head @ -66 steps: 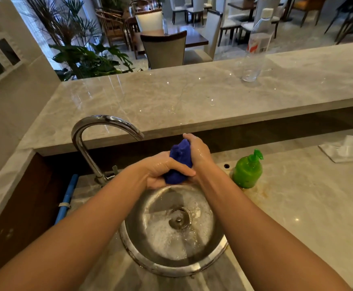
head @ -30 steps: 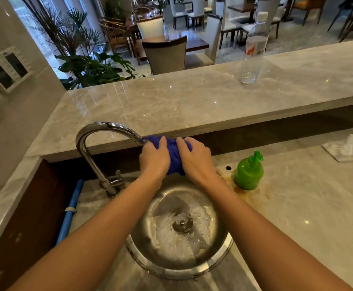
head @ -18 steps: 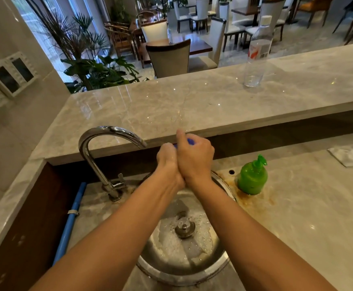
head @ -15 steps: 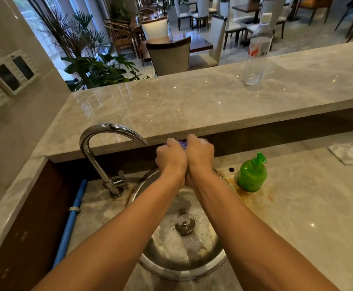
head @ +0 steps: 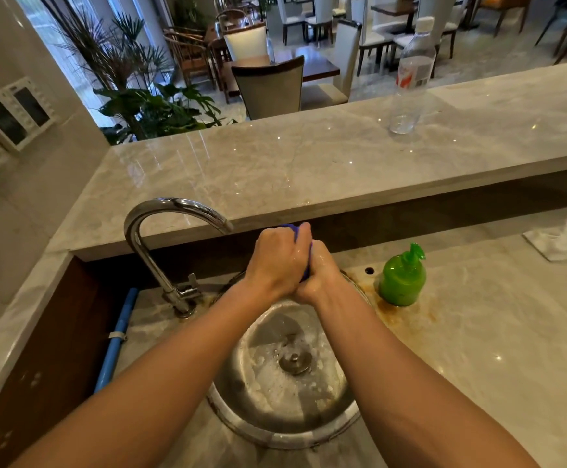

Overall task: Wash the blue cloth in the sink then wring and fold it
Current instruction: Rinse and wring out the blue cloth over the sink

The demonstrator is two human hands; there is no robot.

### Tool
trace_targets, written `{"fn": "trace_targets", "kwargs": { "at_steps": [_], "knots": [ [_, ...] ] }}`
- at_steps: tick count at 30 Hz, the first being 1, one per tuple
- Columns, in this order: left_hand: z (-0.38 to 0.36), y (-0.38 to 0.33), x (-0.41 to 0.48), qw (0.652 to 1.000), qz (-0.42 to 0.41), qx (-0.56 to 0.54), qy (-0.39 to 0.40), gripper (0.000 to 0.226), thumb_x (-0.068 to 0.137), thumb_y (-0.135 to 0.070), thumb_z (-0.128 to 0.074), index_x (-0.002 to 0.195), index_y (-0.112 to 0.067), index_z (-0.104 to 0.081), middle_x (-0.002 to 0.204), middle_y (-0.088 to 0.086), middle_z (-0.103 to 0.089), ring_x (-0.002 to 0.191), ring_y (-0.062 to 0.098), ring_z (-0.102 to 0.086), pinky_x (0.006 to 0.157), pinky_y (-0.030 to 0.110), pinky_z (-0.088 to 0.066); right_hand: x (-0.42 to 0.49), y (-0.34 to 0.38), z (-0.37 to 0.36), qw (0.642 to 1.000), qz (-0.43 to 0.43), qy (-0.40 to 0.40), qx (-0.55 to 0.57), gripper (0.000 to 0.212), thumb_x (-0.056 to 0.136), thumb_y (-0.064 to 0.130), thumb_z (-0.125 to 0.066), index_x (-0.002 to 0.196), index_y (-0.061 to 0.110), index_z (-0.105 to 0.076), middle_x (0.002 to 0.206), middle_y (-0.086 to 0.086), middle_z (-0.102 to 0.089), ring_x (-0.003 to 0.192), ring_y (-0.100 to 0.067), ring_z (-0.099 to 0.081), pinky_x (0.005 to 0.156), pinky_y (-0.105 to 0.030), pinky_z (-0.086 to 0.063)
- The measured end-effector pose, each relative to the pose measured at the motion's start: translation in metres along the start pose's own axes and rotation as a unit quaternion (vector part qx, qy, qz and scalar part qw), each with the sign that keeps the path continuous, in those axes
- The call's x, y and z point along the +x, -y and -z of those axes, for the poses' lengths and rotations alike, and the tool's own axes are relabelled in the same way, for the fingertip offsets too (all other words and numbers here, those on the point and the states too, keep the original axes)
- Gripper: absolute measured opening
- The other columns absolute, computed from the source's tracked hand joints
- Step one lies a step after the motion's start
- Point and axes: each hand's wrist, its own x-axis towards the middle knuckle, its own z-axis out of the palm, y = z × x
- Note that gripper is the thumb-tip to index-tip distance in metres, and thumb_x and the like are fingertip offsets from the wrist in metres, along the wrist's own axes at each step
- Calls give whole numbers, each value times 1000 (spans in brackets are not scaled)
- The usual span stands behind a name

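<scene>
The blue cloth [head: 306,270] is almost wholly hidden, squeezed between my two fists; only thin blue slivers show between them and above my left knuckles. My left hand [head: 277,261] is clenched on it from the left, my right hand [head: 321,276] pressed against it from the right and slightly lower. Both hands hang over the far rim of the round steel sink [head: 235,412], just right of the faucet spout. The basin holds foamy water around the drain [head: 295,362].
A curved chrome faucet [head: 160,228] stands left of the sink. A green soap dispenser [head: 402,278] sits to the right. A white cloth [head: 565,239] lies at the far right. A clear plastic bottle [head: 410,79] stands on the raised marble ledge [head: 275,170].
The cloth showed plainly between my hands earlier; now both fists have closed tight on it and turned against each other, hiding nearly all of it. The hands stay over the sink's far rim.
</scene>
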Motion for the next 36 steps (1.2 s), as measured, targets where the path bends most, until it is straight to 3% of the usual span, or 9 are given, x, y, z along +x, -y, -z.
{"fn": "trace_targets", "kwargs": {
  "at_steps": [2,4,7,11,14,20,26,33,36],
  "knots": [
    [4,0,1,973,171,-151,-22,51,103,-35,-40,61,-12,-57,57,3,-57,56,16,-57,65,30,-48,-1,8,10,1000,-21,13,-3,26,86,25,-68,107,8,-70,90,-15,-77,90,-29,-71,82,-43,-57],
    [6,4,-2,881,339,-327,-36,44,102,-41,-41,82,-8,-63,78,9,-68,76,22,-67,77,38,-54,-3,19,23,999,-32,26,-10,39,89,28,-68,121,5,-66,112,-21,-74,104,-35,-70,96,-47,-54],
    [8,17,-15,787,430,-441,-37,39,104,-41,-39,104,-9,-61,102,13,-71,94,27,-70,76,43,-58,-1,26,40,998,-40,41,-24,50,90,29,-68,132,3,-60,127,-25,-66,119,-40,-64,109,-50,-45],
    [13,43,-21,901,377,-209,-47,48,104,-46,-33,94,-19,-71,96,18,-72,92,29,-68,80,40,-53,-2,33,49,988,-2,-19,-155,24,92,24,-68,109,7,-68,97,-14,-78,97,-29,-72,86,-40,-58],
    [24,41,-20,944,308,-116,-29,54,104,-46,-31,88,-16,-73,86,21,-72,83,31,-68,83,42,-52,6,29,59,927,47,-46,-368,23,94,25,-65,108,8,-72,105,-13,-75,94,-26,-69,76,-35,-54],
    [32,3,4,971,214,-99,42,65,104,-46,-28,92,0,-72,70,15,-64,67,26,-62,64,23,-46,5,23,58,829,80,25,-553,19,85,1,-70,102,9,-66,104,-9,-70,96,-22,-68,89,-40,-55],
    [59,-31,22,971,162,-161,77,57,105,-46,-23,85,-19,-69,86,7,-69,89,19,-64,88,32,-44,-10,45,24,742,129,89,-651,28,85,10,-71,109,24,-65,111,2,-71,109,-15,-65,99,-44,-49],
    [65,-20,33,827,312,-462,-77,41,97,-46,-51,88,-8,-61,72,7,-65,70,18,-65,68,31,-55,-30,58,-5,905,136,119,-386,19,99,18,-55,114,7,-62,97,-8,-70,81,-19,-69,74,-31,-55],
    [48,-10,15,802,348,-483,-45,56,86,-56,-59,108,-4,-62,90,12,-74,83,23,-73,77,37,-58,-37,51,-17,937,113,167,-285,16,100,16,-53,110,9,-63,88,-7,-70,74,-17,-67,74,-30,-54]
  ]
}}
